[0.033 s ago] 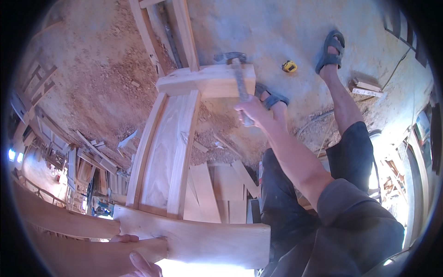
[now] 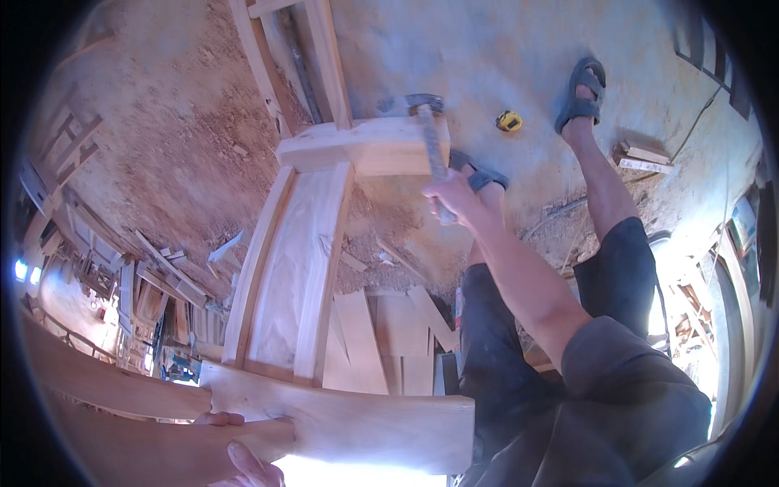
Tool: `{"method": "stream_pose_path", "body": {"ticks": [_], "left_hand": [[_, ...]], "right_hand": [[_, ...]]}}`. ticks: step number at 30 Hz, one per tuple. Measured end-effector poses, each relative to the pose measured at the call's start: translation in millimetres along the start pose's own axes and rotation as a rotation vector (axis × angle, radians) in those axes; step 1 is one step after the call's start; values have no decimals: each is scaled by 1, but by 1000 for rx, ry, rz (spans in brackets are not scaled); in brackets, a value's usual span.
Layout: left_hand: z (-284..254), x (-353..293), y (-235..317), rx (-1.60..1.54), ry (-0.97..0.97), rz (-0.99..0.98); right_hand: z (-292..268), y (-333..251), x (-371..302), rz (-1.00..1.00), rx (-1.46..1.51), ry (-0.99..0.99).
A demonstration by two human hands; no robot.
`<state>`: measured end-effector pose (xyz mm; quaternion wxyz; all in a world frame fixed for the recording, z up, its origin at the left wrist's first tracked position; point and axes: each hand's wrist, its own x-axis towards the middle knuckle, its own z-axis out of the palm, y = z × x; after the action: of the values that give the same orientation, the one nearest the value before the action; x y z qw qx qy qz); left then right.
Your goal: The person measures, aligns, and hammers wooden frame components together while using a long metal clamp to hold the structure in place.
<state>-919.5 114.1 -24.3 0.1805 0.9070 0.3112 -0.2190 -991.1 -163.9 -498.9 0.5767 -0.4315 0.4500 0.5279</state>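
A hammer [image 2: 432,142] is in my right hand [image 2: 453,197], fingers wrapped round the lower handle. Its dark head hangs over or beside the right end of a pale wooden block [image 2: 357,146]; I cannot tell whether they touch. Side rails and a grained panel [image 2: 284,276] join that block to a thick near beam [image 2: 365,426]. At the lower left, my left hand [image 2: 253,467] grips a wooden rail [image 2: 154,446] that meets the beam. Its thumb lies on the near side and fingertips show over the far edge; the rest of that hand is hidden.
A yellow tape measure [image 2: 509,121] lies on the floor near my sandalled feet. Wood offcuts [image 2: 645,154] lie at the right, and flat boards [image 2: 389,333] lean beyond the beam. Two long rails [image 2: 329,65] extend from the block's far side. Scrap wood [image 2: 170,276] clutters the left.
My right hand and the hammer have shifted slightly right and nearer to me. My left hand keeps its grip on the rail, and the wooden frame has barely moved.
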Motion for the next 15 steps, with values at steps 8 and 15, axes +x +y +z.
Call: {"method": "stream_pose_path", "body": {"ticks": [8,15], "left_hand": [[0,4,12,10,0,15],[3,8,18,34,20,29]], "right_hand": [[-146,-31,48,-5,-962,222],[-149,-54,79,36,-1155,656]]}}
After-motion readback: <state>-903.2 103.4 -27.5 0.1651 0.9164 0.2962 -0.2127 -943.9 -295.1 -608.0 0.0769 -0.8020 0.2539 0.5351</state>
